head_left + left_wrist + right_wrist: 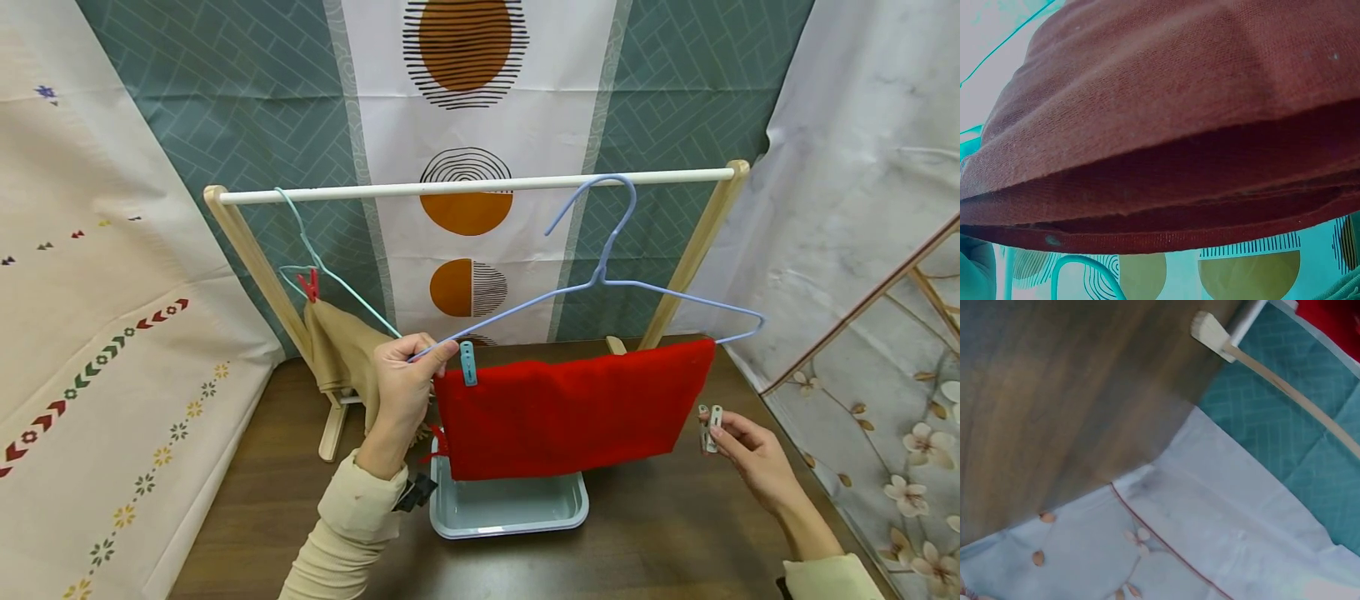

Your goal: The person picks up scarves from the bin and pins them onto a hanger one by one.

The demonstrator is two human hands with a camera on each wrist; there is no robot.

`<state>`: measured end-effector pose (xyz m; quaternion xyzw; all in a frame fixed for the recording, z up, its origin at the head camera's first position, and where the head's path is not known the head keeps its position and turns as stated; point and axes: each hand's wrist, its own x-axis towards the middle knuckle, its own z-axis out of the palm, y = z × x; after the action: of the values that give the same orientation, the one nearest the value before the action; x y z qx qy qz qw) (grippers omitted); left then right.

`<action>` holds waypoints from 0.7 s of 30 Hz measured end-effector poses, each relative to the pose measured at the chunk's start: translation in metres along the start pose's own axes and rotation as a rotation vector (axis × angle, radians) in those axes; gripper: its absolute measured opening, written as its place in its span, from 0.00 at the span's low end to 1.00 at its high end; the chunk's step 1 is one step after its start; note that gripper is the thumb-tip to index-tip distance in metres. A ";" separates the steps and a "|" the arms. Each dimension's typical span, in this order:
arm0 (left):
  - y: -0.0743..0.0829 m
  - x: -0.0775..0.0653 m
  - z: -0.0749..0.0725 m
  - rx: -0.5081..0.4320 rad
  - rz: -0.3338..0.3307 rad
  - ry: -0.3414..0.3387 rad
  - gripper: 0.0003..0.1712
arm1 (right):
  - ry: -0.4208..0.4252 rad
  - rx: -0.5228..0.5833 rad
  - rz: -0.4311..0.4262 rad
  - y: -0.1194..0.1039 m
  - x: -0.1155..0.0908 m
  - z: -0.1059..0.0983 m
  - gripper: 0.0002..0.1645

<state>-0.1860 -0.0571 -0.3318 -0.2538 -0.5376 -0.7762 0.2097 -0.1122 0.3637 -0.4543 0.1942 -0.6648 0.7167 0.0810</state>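
Note:
My left hand (405, 375) grips the left end of a blue hanger (517, 312) in the head view. Over the hanger's lower bar hangs a folded red cloth (570, 417), with a teal clothespin (468, 364) clipped at its upper left corner. To the right of the cloth, my right hand (757, 462) pinches a pale grey clothespin (715, 429) between thumb and fingers, apart from the cloth. The cloth (1166, 100) fills most of the left wrist view, its folded layers seen from close by. Neither the right hand nor its clothespin shows in the right wrist view.
A rack with a white rail (480, 187) and wooden legs stands behind. On its left hangs a mint hanger (348, 292) with a tan cloth (337, 342) and a red clothespin (309, 285). Below the red cloth, a grey-blue basin (510, 529) sits on the brown table (645, 542).

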 end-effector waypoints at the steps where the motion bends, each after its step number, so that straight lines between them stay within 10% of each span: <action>1: 0.000 0.000 0.000 0.000 -0.001 0.000 0.26 | 0.008 0.007 -0.013 -0.002 0.001 0.000 0.21; 21: 0.002 0.000 -0.003 -0.010 0.016 -0.027 0.24 | 0.088 -0.201 -0.139 -0.063 0.034 0.017 0.26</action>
<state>-0.1851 -0.0610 -0.3316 -0.2697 -0.5343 -0.7738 0.2074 -0.1165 0.3484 -0.3823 0.1993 -0.7140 0.6471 0.1785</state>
